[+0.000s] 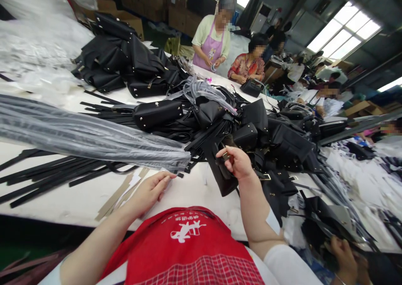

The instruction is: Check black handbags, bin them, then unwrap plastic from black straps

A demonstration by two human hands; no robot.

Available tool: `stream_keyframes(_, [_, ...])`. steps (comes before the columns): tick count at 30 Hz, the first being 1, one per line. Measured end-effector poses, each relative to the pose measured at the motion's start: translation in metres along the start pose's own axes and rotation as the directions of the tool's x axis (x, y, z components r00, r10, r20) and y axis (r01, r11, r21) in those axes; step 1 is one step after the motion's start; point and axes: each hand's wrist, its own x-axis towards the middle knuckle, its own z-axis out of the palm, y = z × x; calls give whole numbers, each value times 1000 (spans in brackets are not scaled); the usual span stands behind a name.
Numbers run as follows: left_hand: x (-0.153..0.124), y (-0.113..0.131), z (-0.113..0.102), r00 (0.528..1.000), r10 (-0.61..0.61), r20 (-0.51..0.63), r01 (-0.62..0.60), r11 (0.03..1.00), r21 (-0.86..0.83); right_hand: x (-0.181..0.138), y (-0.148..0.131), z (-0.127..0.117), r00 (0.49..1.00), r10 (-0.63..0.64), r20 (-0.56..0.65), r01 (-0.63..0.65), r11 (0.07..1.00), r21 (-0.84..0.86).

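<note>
My right hand (238,163) is closed, pinching the gold metal fitting (225,155) of a black handbag (228,187). The bag stands tilted on the white table in front of my red apron. My left hand (157,187) rests low over the table with its fingers curled together. Its fingertips are beside the short end of a black strap (180,175), and anything between them is hidden. Just beyond that hand lies a long bundle of straps in clear plastic wrap (94,134). Loose black straps (47,174) spread out under and in front of the bundle.
Black handbags (157,114) are heaped across the middle of the white table (84,199), with more bags (289,145) at the right. Strips of brown and white paper (121,195) lie by my left forearm. Co-workers sit and stand opposite; another person's hands (344,255) work at lower right.
</note>
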Motion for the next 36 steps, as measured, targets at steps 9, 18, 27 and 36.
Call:
stream_keyframes(9, [19,6,58,989,139,42,-145,935,325,-27,91,65,972,144,186,-124,986,-113])
stream_keyframes(18, [17,-3,49,991,130,14,-120,863,490,-30,97,82,971,122,206,-116,992,-44])
stream_keyframes(27, [16,-12,52,978,207,23,-202,915,350,-23,103,81,968,127,217,-144,988,64])
stream_keyframes(36, [13,-17,44,954,300,-21,-254,841,478,-23,111,81,976,176,129,-199,960,196])
